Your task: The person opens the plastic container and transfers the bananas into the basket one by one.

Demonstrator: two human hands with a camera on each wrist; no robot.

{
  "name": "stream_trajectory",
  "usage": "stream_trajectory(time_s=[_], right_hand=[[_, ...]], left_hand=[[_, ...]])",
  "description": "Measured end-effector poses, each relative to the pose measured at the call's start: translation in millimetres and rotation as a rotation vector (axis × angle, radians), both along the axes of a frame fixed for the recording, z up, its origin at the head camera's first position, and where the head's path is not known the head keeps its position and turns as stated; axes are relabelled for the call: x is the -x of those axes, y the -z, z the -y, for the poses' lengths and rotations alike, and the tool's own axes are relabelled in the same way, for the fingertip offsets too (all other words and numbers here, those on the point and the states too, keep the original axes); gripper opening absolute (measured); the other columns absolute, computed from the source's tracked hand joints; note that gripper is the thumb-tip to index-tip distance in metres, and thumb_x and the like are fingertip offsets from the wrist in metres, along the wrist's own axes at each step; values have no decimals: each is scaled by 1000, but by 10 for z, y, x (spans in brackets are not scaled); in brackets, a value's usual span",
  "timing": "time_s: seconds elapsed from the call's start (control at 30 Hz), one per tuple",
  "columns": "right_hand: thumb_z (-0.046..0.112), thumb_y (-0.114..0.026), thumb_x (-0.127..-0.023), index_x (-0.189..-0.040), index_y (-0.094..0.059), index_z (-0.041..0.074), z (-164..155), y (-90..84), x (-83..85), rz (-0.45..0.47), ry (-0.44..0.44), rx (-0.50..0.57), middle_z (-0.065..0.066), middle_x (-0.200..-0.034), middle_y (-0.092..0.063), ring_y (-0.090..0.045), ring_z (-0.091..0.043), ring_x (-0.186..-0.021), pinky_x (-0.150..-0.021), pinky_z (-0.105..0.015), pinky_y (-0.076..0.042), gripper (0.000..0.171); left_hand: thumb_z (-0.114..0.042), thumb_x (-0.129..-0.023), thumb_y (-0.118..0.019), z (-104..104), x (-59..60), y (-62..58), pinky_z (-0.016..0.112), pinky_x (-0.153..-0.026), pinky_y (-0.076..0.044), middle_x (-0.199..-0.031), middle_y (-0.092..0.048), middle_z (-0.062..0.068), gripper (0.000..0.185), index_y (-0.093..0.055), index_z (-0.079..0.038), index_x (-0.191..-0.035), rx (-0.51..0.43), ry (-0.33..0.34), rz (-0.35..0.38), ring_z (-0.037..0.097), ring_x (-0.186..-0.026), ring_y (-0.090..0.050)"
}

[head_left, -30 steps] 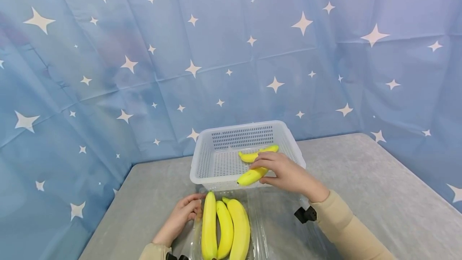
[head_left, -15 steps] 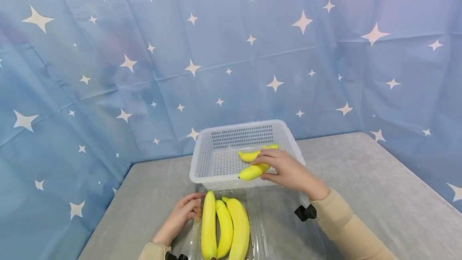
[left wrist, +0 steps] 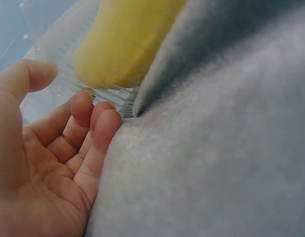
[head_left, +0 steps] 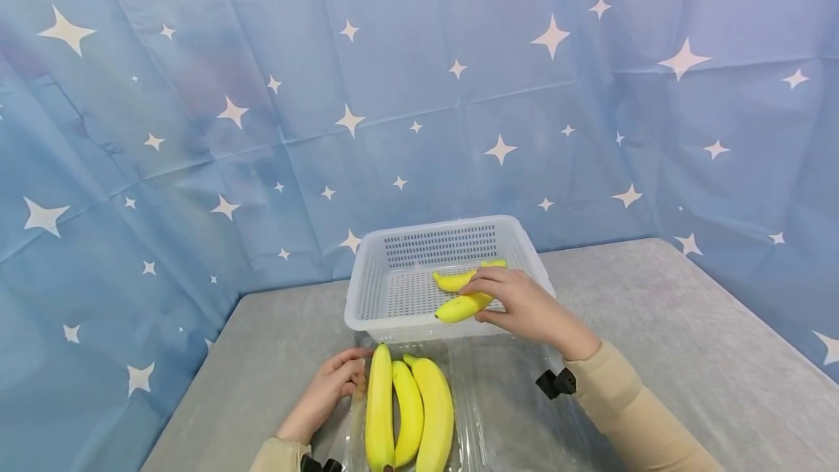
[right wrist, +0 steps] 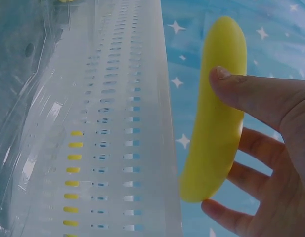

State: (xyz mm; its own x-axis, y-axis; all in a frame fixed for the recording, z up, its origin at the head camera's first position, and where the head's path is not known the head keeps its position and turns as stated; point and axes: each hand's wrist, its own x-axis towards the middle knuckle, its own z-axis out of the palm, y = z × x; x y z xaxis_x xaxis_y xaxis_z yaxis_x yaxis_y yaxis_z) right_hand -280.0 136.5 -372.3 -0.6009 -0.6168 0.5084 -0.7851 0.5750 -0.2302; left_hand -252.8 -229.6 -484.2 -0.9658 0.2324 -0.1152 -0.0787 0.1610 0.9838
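Note:
My right hand [head_left: 524, 312] holds a small yellow banana [head_left: 462, 307] over the near rim of a white perforated basket [head_left: 409, 323]. In the right wrist view the thumb presses one side of the banana [right wrist: 216, 128] and the fingers back the other. Another banana [head_left: 452, 282] lies in the basket, partly hidden by the hand. In front stands a lidded-type clear plastic box [head_left: 465, 414] with three bananas side by side. My left hand [head_left: 331, 388] rests at its left edge, the fingers [left wrist: 100, 128] loosely bent against the ridged wall and the thumb apart from them.
The box's clear flap [head_left: 524, 399] spreads to the right on the grey tabletop [head_left: 655, 326]. A blue star-printed curtain [head_left: 419, 93] hangs behind and beside the table. The basket stands near the table's back edge, just beyond the box.
My right hand has shifted slightly up and away with the banana, from the basket's near rim further over it. The left hand stays at the box's edge.

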Motion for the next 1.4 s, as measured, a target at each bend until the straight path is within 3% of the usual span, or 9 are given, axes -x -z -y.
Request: stream_trajectory(time_s=[0.57,1.4], right_hand=[[15,-84,-76,-115,-68,18,-17,14,5,23,39,8,3,-116,-61,-53,-25,-119,-88,-46,-44,43],[16,-83,-77,-117,-67,15,-19,71,59,36,55,7,1,-116,-61,-57,-21,-108,-87,-43,-48,44]], left_hand=[[-19,-97,-53,-20,-3,-12,28,-62,-51,-79,-58,4,48,-48,9,-136,-14,-7,-2,14,-70,-56],[-20,-96,-54,-5,-16,-9,28,-63,-52,-80,-58,4,49,-48,9,-135,-1,-9,-1,14,-71,-56]])
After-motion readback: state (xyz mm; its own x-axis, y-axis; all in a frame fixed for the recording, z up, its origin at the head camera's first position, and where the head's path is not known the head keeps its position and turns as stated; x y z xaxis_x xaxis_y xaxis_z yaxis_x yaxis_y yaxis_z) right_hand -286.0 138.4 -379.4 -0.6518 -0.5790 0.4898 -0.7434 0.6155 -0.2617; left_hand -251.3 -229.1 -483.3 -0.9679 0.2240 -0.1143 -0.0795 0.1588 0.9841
